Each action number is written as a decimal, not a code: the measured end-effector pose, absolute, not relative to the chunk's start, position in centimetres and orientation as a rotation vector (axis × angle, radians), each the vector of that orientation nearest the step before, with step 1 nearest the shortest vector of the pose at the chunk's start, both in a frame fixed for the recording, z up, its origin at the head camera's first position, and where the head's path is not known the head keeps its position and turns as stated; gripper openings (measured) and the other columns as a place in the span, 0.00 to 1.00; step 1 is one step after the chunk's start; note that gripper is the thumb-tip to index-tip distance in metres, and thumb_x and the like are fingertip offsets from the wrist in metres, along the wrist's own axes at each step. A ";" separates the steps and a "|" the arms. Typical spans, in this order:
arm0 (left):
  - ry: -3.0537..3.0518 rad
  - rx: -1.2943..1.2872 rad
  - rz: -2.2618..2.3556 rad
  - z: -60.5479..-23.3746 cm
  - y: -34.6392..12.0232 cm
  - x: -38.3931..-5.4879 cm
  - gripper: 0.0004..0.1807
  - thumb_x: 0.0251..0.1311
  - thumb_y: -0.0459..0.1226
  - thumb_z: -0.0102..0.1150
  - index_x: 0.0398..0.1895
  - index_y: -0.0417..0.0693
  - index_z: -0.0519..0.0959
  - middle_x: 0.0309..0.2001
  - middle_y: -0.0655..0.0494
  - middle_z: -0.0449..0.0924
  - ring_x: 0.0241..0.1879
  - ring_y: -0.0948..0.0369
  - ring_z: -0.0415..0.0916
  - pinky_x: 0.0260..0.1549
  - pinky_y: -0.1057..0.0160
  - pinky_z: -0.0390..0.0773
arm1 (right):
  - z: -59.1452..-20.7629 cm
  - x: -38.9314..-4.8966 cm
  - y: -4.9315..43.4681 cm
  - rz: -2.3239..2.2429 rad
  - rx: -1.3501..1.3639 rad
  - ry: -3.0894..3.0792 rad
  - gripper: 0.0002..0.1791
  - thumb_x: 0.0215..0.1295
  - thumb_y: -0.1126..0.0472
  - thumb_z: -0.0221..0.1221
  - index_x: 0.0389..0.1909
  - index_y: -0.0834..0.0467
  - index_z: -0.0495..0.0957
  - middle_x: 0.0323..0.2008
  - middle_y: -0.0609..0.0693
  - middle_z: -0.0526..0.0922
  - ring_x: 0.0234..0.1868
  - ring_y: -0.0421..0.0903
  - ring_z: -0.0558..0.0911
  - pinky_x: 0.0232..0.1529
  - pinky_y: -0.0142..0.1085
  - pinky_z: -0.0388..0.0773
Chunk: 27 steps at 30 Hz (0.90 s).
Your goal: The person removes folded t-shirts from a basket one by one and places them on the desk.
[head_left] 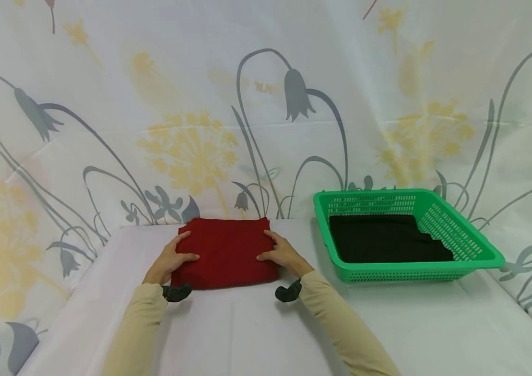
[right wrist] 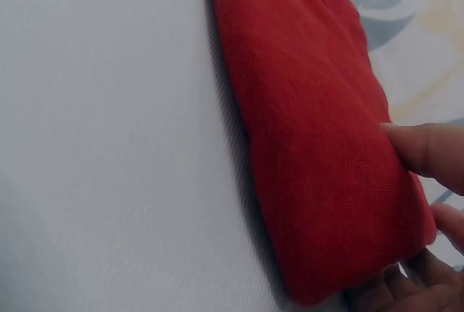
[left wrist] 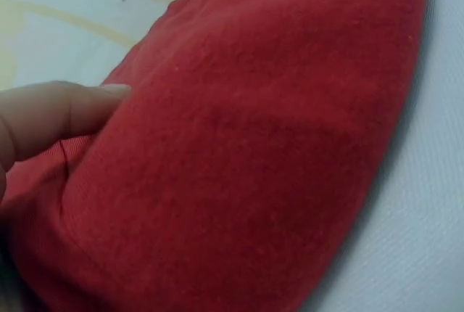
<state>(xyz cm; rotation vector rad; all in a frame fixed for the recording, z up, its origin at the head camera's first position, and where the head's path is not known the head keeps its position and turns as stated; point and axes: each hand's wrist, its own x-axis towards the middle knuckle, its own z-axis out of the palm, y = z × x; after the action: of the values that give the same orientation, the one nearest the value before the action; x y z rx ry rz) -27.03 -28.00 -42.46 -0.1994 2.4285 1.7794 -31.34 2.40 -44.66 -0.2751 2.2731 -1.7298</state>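
A folded red cloth (head_left: 225, 253) lies on the white table, its near edge rounded by the fold. My left hand (head_left: 172, 258) grips its left side, thumb across the top; in the left wrist view the thumb (left wrist: 65, 112) presses into the fabric beside a seam, and the other fingers are hidden. At the right side my right hand (head_left: 286, 257) holds the cloth's end. In the right wrist view that thumb (right wrist: 428, 152) lies on top of the red cloth (right wrist: 326, 152), while the other fingers curl round its end and partly under it.
To the right stands a green plastic basket (head_left: 416, 267) with perforated walls. Folded black cloth (head_left: 383, 240) lies inside it. Behind the white table (head_left: 230, 334) hangs a flower-patterned curtain (head_left: 256, 146). A black wrist device (head_left: 288, 292) sits at each wrist.
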 end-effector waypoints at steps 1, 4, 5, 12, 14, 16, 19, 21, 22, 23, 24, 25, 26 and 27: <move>2.441 -0.198 1.767 -42.4 -28.0 -27.0 0.45 0.57 0.30 0.63 0.76 0.48 0.50 0.67 0.33 0.52 0.63 0.38 0.53 0.53 0.40 0.67 | -44.6 -31.3 2.4 -1.725 -0.271 2.281 0.45 0.55 0.67 0.67 0.73 0.57 0.58 0.67 0.63 0.62 0.64 0.62 0.65 0.60 0.54 0.66; 2.484 -0.200 1.735 -42.3 -28.0 -26.9 0.45 0.57 0.30 0.64 0.75 0.45 0.52 0.66 0.32 0.53 0.62 0.38 0.55 0.53 0.40 0.68 | -44.5 -31.2 2.5 -1.712 -0.263 2.312 0.43 0.55 0.66 0.67 0.72 0.57 0.60 0.64 0.63 0.65 0.61 0.60 0.69 0.58 0.53 0.69; 2.494 -0.206 1.732 -42.3 -28.1 -26.8 0.44 0.56 0.31 0.64 0.74 0.44 0.52 0.66 0.32 0.54 0.62 0.38 0.56 0.53 0.41 0.68 | -44.5 -31.1 2.4 -1.695 -0.266 2.339 0.42 0.55 0.66 0.67 0.72 0.57 0.61 0.64 0.63 0.66 0.60 0.60 0.70 0.57 0.53 0.69; 2.538 -0.261 1.719 -42.3 -28.4 -26.4 0.41 0.54 0.31 0.66 0.69 0.37 0.56 0.65 0.31 0.53 0.61 0.39 0.59 0.58 0.43 0.65 | -44.3 -30.8 2.2 -1.398 -0.457 2.658 0.37 0.55 0.63 0.66 0.67 0.62 0.67 0.63 0.64 0.69 0.62 0.60 0.70 0.59 0.52 0.67; 2.563 -0.252 1.689 -42.3 -28.4 -26.3 0.40 0.54 0.31 0.65 0.69 0.37 0.56 0.65 0.31 0.54 0.61 0.39 0.59 0.58 0.43 0.64 | -44.3 -30.8 2.2 -1.355 -0.493 2.696 0.37 0.55 0.63 0.66 0.66 0.64 0.66 0.62 0.65 0.69 0.62 0.61 0.68 0.60 0.53 0.65; 2.596 -0.240 1.645 -42.2 -28.3 -26.3 0.39 0.55 0.32 0.64 0.69 0.36 0.56 0.64 0.31 0.56 0.61 0.39 0.59 0.58 0.42 0.65 | -44.3 -30.7 2.2 -1.324 -0.507 2.725 0.36 0.55 0.62 0.65 0.66 0.64 0.66 0.61 0.66 0.70 0.62 0.61 0.68 0.60 0.53 0.65; 2.670 -0.229 1.572 -42.1 -28.2 -26.2 0.37 0.57 0.33 0.62 0.68 0.36 0.58 0.62 0.31 0.58 0.60 0.39 0.59 0.57 0.42 0.65 | -44.1 -30.5 2.4 -1.266 -0.527 2.784 0.35 0.56 0.60 0.64 0.66 0.64 0.67 0.58 0.65 0.71 0.59 0.60 0.69 0.58 0.53 0.67; 2.731 -0.216 1.526 -42.1 -28.2 -26.2 0.34 0.58 0.34 0.62 0.66 0.34 0.60 0.62 0.30 0.59 0.60 0.38 0.59 0.57 0.42 0.64 | -43.9 -30.4 2.5 -1.235 -0.548 2.817 0.34 0.57 0.60 0.63 0.66 0.65 0.67 0.55 0.65 0.71 0.56 0.58 0.71 0.55 0.51 0.70; 2.762 -0.211 1.505 -42.0 -28.1 -26.2 0.33 0.58 0.33 0.61 0.65 0.32 0.61 0.62 0.30 0.59 0.61 0.38 0.59 0.58 0.42 0.63 | -43.7 -30.3 2.7 -1.221 -0.557 2.832 0.33 0.58 0.60 0.62 0.65 0.65 0.67 0.54 0.64 0.71 0.54 0.57 0.72 0.53 0.50 0.72; 2.792 -0.205 1.485 -41.9 -28.1 -26.1 0.32 0.57 0.33 0.61 0.64 0.31 0.63 0.62 0.29 0.60 0.61 0.38 0.58 0.58 0.42 0.63 | -43.6 -30.3 2.8 -1.210 -0.562 2.844 0.33 0.58 0.61 0.62 0.65 0.65 0.68 0.53 0.64 0.71 0.52 0.56 0.73 0.51 0.48 0.73; 2.829 -0.200 1.454 -41.9 -28.1 -26.1 0.31 0.57 0.33 0.61 0.63 0.30 0.64 0.62 0.28 0.60 0.62 0.37 0.58 0.59 0.41 0.62 | -43.4 -30.2 2.9 -1.198 -0.573 2.858 0.32 0.59 0.61 0.61 0.64 0.65 0.68 0.52 0.63 0.71 0.50 0.55 0.74 0.49 0.47 0.74; 2.867 -0.189 1.421 -41.9 -28.1 -26.1 0.30 0.57 0.33 0.61 0.61 0.29 0.66 0.61 0.28 0.61 0.62 0.37 0.58 0.59 0.41 0.61 | -43.3 -30.2 3.1 -1.193 -0.586 2.868 0.31 0.59 0.62 0.61 0.64 0.65 0.69 0.51 0.63 0.71 0.48 0.54 0.74 0.47 0.46 0.74; 2.907 -0.176 1.383 -41.8 -28.1 -26.1 0.29 0.57 0.33 0.61 0.60 0.28 0.67 0.60 0.27 0.62 0.61 0.37 0.58 0.59 0.41 0.61 | -43.2 -30.2 3.2 -1.189 -0.606 2.879 0.30 0.59 0.62 0.61 0.63 0.66 0.70 0.50 0.63 0.72 0.47 0.54 0.74 0.46 0.46 0.75; 2.945 -0.163 1.345 -41.8 -28.2 -26.1 0.28 0.56 0.33 0.61 0.58 0.27 0.68 0.59 0.26 0.63 0.61 0.36 0.58 0.59 0.41 0.61 | -43.1 -30.2 3.3 -1.180 -0.625 2.895 0.29 0.59 0.63 0.61 0.62 0.66 0.70 0.50 0.62 0.72 0.47 0.53 0.75 0.45 0.45 0.75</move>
<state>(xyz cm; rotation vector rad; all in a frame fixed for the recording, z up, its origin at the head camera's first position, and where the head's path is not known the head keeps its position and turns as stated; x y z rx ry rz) -26.09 -28.16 -41.82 -0.1633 2.9449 1.3448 -30.18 3.29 -43.11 -0.6253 2.8954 -1.1805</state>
